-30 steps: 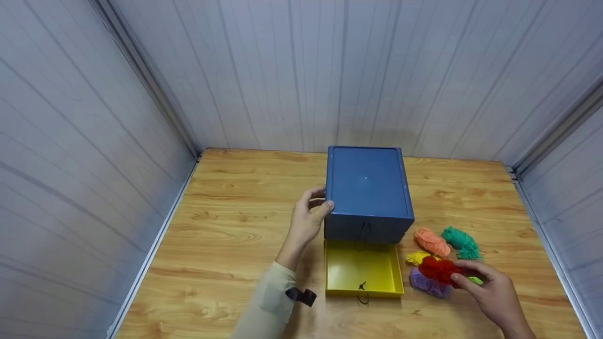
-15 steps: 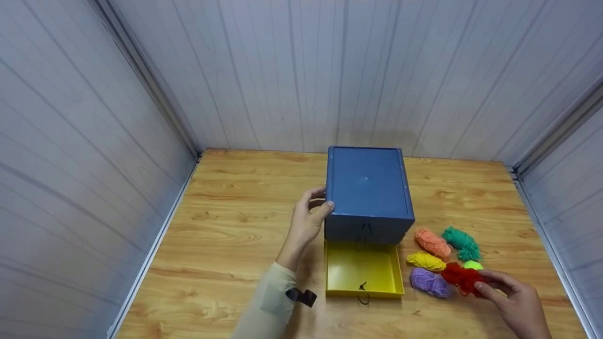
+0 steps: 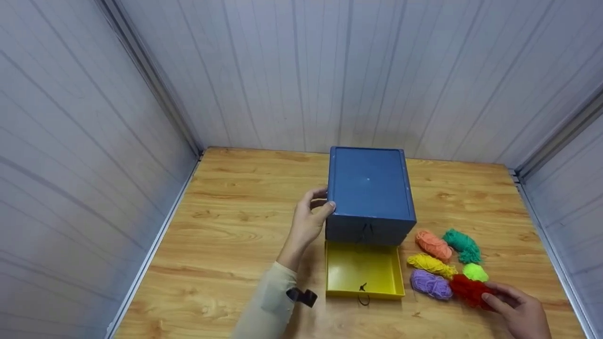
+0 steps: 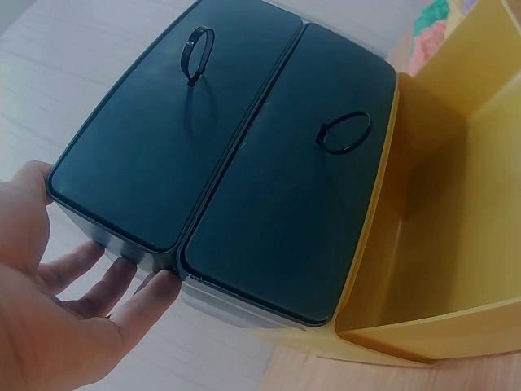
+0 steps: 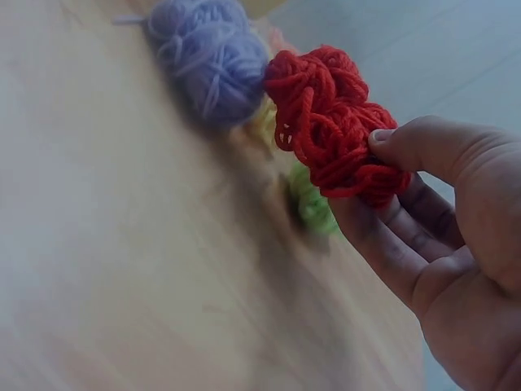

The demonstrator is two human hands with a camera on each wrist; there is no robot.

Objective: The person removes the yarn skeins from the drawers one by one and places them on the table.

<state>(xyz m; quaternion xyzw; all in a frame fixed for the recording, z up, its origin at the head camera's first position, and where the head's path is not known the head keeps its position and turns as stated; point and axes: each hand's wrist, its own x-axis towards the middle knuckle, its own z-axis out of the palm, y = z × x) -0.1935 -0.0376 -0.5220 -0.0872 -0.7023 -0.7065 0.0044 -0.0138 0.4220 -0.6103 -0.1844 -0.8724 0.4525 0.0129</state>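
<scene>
In the head view my left hand (image 3: 308, 223) grips the near left corner of a blue drawer cabinet (image 3: 370, 183), thumb at the top edge and fingers along the side. The cabinet's bottom yellow drawer (image 3: 351, 270) is pulled out, and its visible floor is bare. Two dark drawer fronts (image 4: 285, 187) with black loop pulls are closed in the left wrist view. My right hand (image 3: 523, 308) pinches a red yarn skein (image 3: 471, 291) between thumb and fingers. The right wrist view has that skein held above the table.
Left of the red skein lie a purple skein (image 3: 431, 284) and a yellow skein (image 3: 431, 265). Behind them are an orange skein (image 3: 433, 245), a teal skein (image 3: 462, 245) and a lime-green ball (image 3: 475, 272). Pale panel walls (image 3: 264, 80) enclose the wooden table (image 3: 226, 226).
My right hand has moved right and toward me with the red skein, uncovering the yellow, purple and lime-green yarn. My left hand stays on the cabinet. The head view has shifted slightly.
</scene>
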